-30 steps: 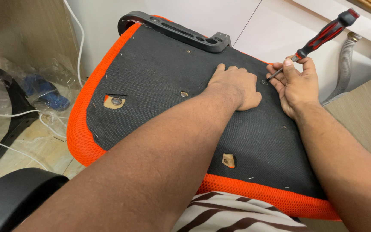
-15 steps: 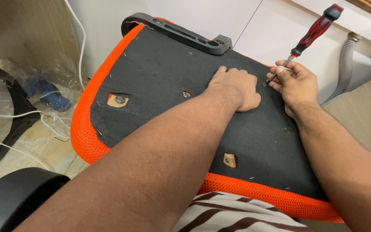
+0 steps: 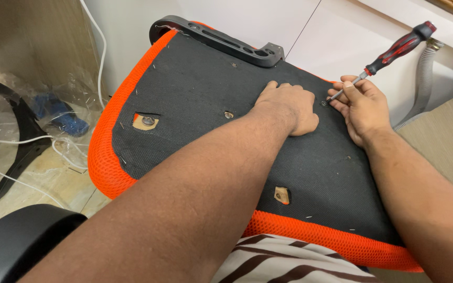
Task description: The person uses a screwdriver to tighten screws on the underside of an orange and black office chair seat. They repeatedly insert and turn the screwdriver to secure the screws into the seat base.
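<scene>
Black fabric of the upturned seat (image 3: 195, 110) lies under the flat, empty left hand (image 3: 288, 105), while the right hand (image 3: 360, 107) grips a screwdriver (image 3: 389, 55) on a screw (image 3: 323, 102), seemingly not yet tight; other holes wait.

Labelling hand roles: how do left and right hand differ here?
The left hand lies flat, palm down, on the black underside of the seat cushion, empty. The right hand pinches the shaft of a red-and-black screwdriver, tip at a screw. Both rest on the cushion, side by side.
</scene>
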